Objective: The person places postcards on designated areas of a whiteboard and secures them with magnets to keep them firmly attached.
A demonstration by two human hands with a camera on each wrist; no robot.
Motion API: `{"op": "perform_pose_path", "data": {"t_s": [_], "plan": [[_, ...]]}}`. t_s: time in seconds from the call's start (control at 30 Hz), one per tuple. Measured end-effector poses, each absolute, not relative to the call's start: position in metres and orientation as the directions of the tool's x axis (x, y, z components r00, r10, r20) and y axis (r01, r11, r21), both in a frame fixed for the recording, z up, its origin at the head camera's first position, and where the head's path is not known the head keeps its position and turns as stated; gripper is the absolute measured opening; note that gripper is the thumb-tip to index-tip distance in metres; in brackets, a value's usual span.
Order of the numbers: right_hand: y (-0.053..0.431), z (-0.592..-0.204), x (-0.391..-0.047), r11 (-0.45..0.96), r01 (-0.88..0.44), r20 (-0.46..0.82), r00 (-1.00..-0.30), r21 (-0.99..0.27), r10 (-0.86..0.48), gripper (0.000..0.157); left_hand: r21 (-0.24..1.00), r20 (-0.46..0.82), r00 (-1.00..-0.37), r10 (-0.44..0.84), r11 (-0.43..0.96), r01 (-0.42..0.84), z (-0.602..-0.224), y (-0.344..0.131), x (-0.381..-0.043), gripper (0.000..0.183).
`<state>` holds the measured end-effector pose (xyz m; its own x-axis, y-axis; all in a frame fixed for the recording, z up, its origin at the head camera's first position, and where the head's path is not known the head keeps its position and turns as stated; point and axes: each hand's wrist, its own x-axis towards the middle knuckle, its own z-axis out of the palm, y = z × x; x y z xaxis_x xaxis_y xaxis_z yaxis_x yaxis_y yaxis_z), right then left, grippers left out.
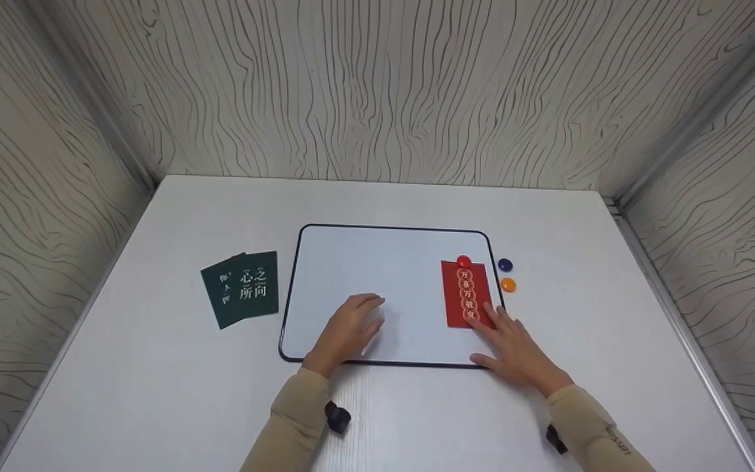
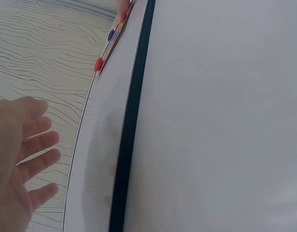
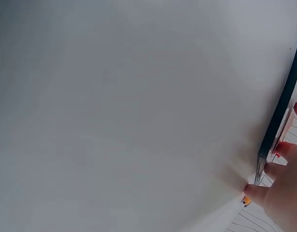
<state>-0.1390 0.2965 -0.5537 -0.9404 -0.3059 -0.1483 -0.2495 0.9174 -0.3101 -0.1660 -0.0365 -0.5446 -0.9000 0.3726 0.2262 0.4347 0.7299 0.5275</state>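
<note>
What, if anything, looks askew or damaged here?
Only mildly odd: the left green card sits askew, tilted against the right green card overlapping it. I see no spill. The red card on the board shows no damage, though its lower right corner is hidden.

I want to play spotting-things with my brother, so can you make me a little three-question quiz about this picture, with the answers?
1. True or false: both green cards lie off the whiteboard.

2. Pick one: which of these is nearest the right hand?
A) the green cards
B) the red envelope
C) the back wall

3. Count: how many round magnets lie off the whiteboard?

Key:
1. True; they lie on the table, beside it.
2. B; some of its fingers reach over the lower part of the envelope.
3. Two: a blue one and an orange one.
</note>
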Motion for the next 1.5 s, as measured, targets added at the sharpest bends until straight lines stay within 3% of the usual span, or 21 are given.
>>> {"op": "perform_pose_path", "data": {"t_s": [0.27, 0.57, 1.5], "plan": [[0.298, -0.554, -0.139, 0.908, -0.267, -0.14, -0.935, -0.324, -0.325, 0.071, 0.532, 0.217, -0.912, 0.347, 0.742, 0.409, -0.542, -0.047, -0.17, 0.035], [0.297, -0.552, -0.14, 0.906, -0.248, -0.152, -0.937, -0.343, -0.314, 0.07, 0.614, 0.088, -0.959, 0.27, 0.743, 0.266, -0.531, -0.062, -0.178, 0.036], [0.298, -0.554, -0.142, 0.915, -0.24, -0.163, -0.939, -0.324, -0.304, 0.072, 0.66, 0.054, -0.987, 0.151, 0.737, 0.148, -0.522, -0.093, -0.189, 0.036]]}}
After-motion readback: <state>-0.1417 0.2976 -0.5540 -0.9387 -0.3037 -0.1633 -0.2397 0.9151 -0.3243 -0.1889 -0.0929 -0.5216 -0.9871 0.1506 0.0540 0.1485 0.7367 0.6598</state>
